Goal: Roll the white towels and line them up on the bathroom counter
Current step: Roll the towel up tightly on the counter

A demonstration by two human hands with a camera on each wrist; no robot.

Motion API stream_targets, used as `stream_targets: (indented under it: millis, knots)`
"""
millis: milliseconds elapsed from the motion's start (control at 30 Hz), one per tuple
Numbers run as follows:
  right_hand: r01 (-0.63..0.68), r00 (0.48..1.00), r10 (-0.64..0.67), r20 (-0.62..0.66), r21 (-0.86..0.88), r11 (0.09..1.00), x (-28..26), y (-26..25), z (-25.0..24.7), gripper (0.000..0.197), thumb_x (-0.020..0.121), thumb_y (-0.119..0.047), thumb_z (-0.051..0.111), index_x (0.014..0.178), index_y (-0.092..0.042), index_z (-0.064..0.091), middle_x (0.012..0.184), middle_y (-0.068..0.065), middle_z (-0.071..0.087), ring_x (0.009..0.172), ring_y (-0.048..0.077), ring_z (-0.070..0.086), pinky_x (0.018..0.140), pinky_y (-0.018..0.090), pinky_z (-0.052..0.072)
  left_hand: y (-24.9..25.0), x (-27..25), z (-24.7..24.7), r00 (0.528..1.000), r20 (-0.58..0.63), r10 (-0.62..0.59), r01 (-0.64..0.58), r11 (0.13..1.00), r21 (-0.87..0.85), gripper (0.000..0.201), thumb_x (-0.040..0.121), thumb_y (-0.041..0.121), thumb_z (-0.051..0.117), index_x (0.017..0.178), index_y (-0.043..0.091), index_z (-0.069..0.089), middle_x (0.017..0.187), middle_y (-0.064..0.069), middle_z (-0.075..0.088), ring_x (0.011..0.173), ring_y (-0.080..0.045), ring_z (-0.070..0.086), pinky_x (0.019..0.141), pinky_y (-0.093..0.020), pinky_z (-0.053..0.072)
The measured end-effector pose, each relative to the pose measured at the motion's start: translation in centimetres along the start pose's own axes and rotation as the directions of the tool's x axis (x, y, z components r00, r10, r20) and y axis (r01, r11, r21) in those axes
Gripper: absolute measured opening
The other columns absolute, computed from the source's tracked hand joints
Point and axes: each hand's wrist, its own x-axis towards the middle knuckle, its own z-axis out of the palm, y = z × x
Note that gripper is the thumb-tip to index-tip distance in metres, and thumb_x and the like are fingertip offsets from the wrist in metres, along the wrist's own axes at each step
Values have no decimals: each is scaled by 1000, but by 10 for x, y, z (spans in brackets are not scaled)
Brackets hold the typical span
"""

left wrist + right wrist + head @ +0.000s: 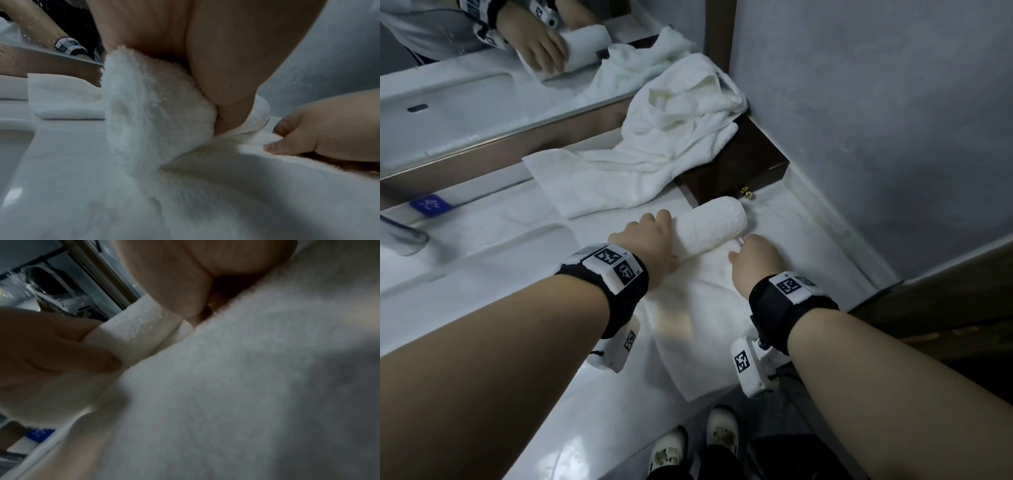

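A white towel lies on the counter, its far part wound into a roll (709,229) and its flat part (695,329) running back to the front edge. My left hand (652,240) grips the roll's left end, thumb on the near side; the left wrist view shows the roll (154,113) under that thumb. My right hand (751,258) sits at the roll's near right side, and its fingers (273,147) pinch the flat cloth just below the roll. In the right wrist view the roll (141,331) shows between both hands.
More unrolled white towels (654,147) lie in a heap draped over a dark wooden box (746,164) at the back. A sink basin (482,253) is to the left, a mirror (465,89) behind, a grey wall (893,120) close on the right.
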Motion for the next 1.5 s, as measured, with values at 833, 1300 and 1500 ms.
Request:
stream_targets:
  millis: [833, 1300, 1500]
  knots:
    - [332, 924, -354, -148, -153, 931, -38, 13, -5, 23, 86, -22, 57, 109, -18, 54, 117, 5, 49, 110, 26, 39, 92, 36, 40, 7, 14, 30, 982, -188, 13, 12, 991, 133, 46, 89, 30, 60, 125, 16, 35, 114, -6, 48, 98, -26, 52, 71, -34, 34]
    - [690, 723, -674, 149, -149, 708, -89, 9, 35, 44, 80, -39, 65, 120, -23, 55, 131, -5, 41, 124, 21, 32, 104, 32, 29, -28, 15, 33, 1000, 13, 22, -22, 1000, -11, 65, 73, 39, 64, 121, 28, 22, 85, -1, 45, 69, -23, 55, 50, -29, 39]
    - [682, 720, -623, 307, -149, 716, -85, 22, 48, 73, 82, -66, 49, 144, -53, 11, 159, -17, -11, 145, 10, -19, 116, 45, -12, -36, 1, 34, 998, -29, -51, 51, 999, -1, 58, 72, 36, 69, 109, 25, 25, 80, -1, 46, 61, -19, 50, 47, -28, 34]
